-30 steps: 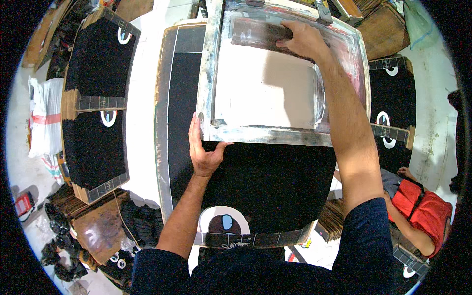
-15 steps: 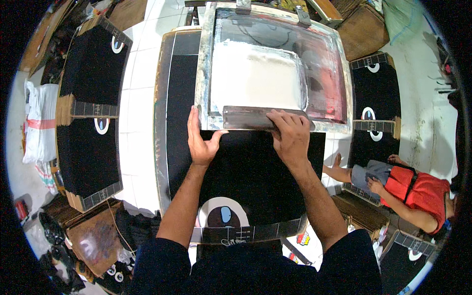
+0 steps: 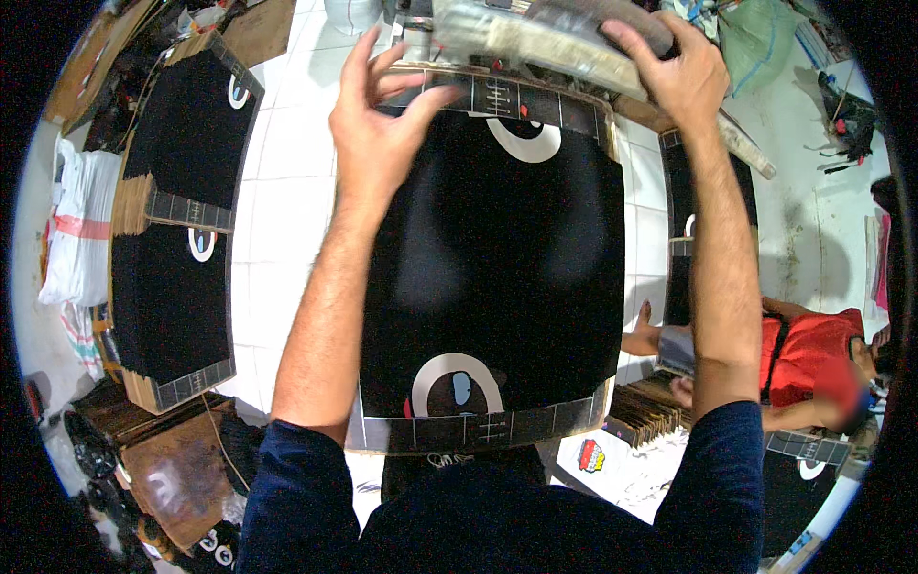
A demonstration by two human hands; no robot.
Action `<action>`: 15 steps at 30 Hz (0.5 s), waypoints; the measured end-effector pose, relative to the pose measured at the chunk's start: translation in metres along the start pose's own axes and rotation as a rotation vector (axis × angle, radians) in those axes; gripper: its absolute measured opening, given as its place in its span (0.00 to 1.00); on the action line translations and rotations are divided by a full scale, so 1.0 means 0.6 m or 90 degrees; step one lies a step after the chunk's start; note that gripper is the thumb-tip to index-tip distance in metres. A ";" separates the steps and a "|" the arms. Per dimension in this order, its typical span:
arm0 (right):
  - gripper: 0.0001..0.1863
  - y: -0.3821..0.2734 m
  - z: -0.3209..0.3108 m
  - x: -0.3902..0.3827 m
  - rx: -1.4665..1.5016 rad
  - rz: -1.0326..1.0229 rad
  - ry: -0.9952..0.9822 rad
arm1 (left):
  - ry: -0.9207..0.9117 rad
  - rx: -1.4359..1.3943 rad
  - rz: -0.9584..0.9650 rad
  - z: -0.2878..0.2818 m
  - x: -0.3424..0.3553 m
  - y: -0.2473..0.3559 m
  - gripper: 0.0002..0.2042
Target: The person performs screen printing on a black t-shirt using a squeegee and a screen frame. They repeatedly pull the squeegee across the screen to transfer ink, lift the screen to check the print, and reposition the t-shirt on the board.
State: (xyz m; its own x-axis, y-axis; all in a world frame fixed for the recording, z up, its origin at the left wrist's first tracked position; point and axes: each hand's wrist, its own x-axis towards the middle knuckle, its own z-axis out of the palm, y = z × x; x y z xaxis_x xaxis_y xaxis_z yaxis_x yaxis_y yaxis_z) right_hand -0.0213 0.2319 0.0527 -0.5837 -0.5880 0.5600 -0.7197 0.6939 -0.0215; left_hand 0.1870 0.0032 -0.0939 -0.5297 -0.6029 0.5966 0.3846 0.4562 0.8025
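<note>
A screen-printing frame (image 3: 535, 43), pale and paint-stained, is tilted up at the far end of the work board, blurred by motion and cut off by the top edge. My right hand (image 3: 684, 81) is closed around the end of a dark squeegee (image 3: 617, 21) against the raised frame. My left hand (image 3: 375, 120) is open, thumb and fingers spread, near the frame's left end, and holds nothing. Below lies a black fabric panel (image 3: 492, 258) on the board, with a white ring-shaped eye print (image 3: 524, 143) at its far end and another eye print (image 3: 457, 383) at the near end.
Black panels (image 3: 177, 306) on boards line the left, beside a white wrapped bundle (image 3: 81, 225). More black panels (image 3: 712, 206) stand to the right. A person in a red top (image 3: 808, 354) sits at the right, near stacked boards (image 3: 636, 416).
The frame has swung up and away from the black panel, uncovering its far eye print. Both hands have moved farther out, the right one carrying the squeegee.
</note>
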 end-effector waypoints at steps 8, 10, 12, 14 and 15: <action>0.33 -0.022 -0.062 0.132 0.069 0.022 0.047 | -0.180 0.510 -0.758 -0.417 -0.601 -0.245 0.20; 0.38 -0.001 -0.056 0.165 0.074 0.045 0.046 | -0.387 0.453 -0.801 -0.465 -0.808 -0.196 0.16; 0.38 0.027 -0.046 0.195 0.065 0.022 0.072 | -0.019 0.074 -0.894 -0.472 -0.951 -0.112 0.14; 0.37 0.059 -0.038 0.225 0.127 0.015 0.028 | -0.075 0.258 -0.871 -0.460 -1.014 -0.031 0.14; 0.35 0.076 -0.036 0.243 0.146 -0.026 -0.001 | -0.024 0.224 -0.844 -0.454 -1.017 -0.012 0.14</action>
State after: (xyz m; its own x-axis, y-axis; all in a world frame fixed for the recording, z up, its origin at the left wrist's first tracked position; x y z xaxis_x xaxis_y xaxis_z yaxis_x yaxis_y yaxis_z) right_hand -0.1312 0.1871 0.1512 -0.5531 -0.6138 0.5633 -0.8090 0.5573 -0.1870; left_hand 0.7131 0.1895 -0.4612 -0.3689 -0.6980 -0.6138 -0.6293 -0.2984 0.7176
